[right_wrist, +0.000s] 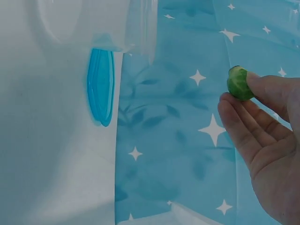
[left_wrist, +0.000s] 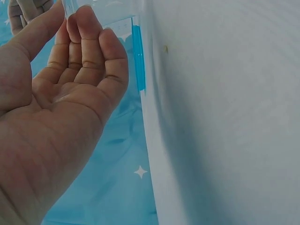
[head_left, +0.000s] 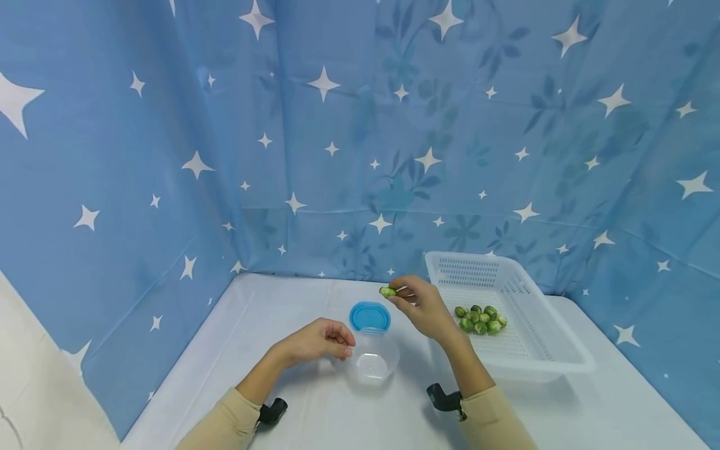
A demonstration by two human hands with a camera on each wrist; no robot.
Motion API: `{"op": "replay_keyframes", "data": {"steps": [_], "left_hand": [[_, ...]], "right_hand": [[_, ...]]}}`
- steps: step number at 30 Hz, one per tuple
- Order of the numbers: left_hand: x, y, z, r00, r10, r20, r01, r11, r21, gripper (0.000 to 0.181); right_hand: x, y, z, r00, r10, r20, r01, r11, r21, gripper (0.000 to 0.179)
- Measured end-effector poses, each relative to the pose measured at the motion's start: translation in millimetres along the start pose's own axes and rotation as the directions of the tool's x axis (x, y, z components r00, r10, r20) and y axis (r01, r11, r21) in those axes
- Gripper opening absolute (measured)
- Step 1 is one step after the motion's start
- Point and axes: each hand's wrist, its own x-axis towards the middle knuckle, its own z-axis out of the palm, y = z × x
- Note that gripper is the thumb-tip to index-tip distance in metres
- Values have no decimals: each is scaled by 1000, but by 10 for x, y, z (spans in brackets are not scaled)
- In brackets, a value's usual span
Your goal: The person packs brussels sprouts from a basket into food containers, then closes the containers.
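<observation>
My right hand (head_left: 424, 310) pinches a Brussels sprout (right_wrist: 239, 83) between thumb and fingertips, up above the blue lid (head_left: 369, 317). A clear plastic tub (head_left: 372, 357) stands on the white table in front of that lid, its round mouth facing up. At the tub's left side, my left hand (head_left: 316, 342) pinches the rim between thumb and fingers. In the left wrist view, the tub's clear wall passes between thumb and fingertips at the top edge. Several more Brussels sprouts (head_left: 480, 320) lie grouped in the white basket (head_left: 534, 312), to the right of my right hand.
The slotted basket takes up the table's back right part. A blue curtain (head_left: 349, 156) with white stars hangs along the table's back and sides. The white tablecloth (head_left: 281, 306) spreads under everything. A dark wrist camera (head_left: 444, 398) sits by the right sleeve.
</observation>
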Motion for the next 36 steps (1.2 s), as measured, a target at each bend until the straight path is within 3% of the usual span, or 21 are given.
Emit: {"op": "replay_keyframes", "data": {"steps": [13,26,36], "left_hand": [[3,14,-6,1000,0,-9,0,1000,14,30],[1,12,7,1000,5,-6,-5,1000,18,29],[-21,-10,11,1000,10,-13,-10,1000,9,28]], "right_hand": [[-37,-41,83,993,9,114,-16,998,55,19],[-116,-74,129,982,2,186,-6,1000,23,18],[-127,-101,163,937,0,349,-12,999,33,14]]}}
